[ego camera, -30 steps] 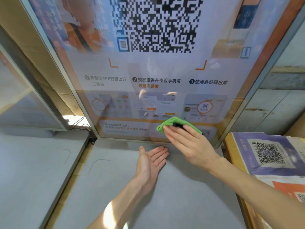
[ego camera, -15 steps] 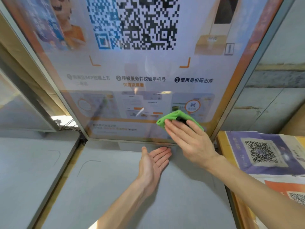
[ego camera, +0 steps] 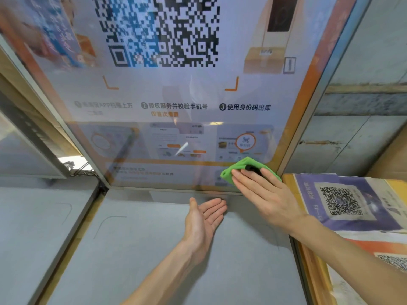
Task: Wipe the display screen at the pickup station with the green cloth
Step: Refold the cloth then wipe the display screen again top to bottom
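The display screen [ego camera: 167, 100] fills the upper view, showing a large QR code and orange-framed instructions. A folded green cloth [ego camera: 240, 166] lies flat against the screen's lower right corner. My right hand [ego camera: 264, 197] presses it there with straight fingers laid over it, hiding most of the cloth. My left hand [ego camera: 204, 219] hovers palm-up with relaxed fingers just below the screen's bottom edge, holding nothing.
A grey counter surface [ego camera: 143, 249] stretches below the screen. At the right lies a stack of posters [ego camera: 343, 201] with QR codes on a wooden ledge. A second glass panel [ego camera: 24, 150] stands at the left, with cables [ego camera: 77, 168] in the gap.
My right hand has slid the green cloth rightward along the bottom of the screen to its lower right corner. The left hand has kept its place below the screen.
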`<action>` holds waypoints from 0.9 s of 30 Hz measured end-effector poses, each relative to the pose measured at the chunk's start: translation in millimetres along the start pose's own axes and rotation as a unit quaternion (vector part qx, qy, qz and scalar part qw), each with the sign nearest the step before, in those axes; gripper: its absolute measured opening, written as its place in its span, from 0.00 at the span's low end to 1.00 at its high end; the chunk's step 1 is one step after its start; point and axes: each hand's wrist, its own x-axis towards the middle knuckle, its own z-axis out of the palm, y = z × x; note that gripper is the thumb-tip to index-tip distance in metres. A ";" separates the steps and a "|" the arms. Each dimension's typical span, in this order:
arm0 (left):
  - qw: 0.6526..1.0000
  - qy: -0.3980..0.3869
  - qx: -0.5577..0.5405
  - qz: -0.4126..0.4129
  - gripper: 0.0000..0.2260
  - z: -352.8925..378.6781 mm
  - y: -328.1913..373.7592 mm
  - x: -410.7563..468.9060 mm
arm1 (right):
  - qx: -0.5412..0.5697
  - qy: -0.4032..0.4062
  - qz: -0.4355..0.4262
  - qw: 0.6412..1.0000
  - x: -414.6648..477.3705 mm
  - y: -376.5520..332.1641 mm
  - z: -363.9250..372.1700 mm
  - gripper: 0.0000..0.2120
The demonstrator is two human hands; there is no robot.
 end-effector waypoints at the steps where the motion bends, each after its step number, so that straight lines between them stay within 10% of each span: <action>1: 1.000 0.000 -0.003 -0.004 0.34 1.1 -0.5 -1.2 | -0.008 0.002 -0.005 1.000 -0.4 -1.9 4.0 0.26; 7: 1.000 -0.001 -0.008 -0.008 0.33 2.3 -0.5 -2.9 | -0.016 -0.106 -0.102 0.989 -40.0 6.8 10.0 0.35; 16: 1.000 -0.011 -0.025 -0.010 0.33 22.9 -11.8 -4.3 | -0.040 0.146 0.033 0.988 32.9 37.3 -14.2 0.24; 27: 0.997 -0.050 -0.036 -0.036 0.23 51.3 -26.4 -13.9 | 0.010 -0.050 -0.092 0.994 -44.8 11.9 24.1 0.27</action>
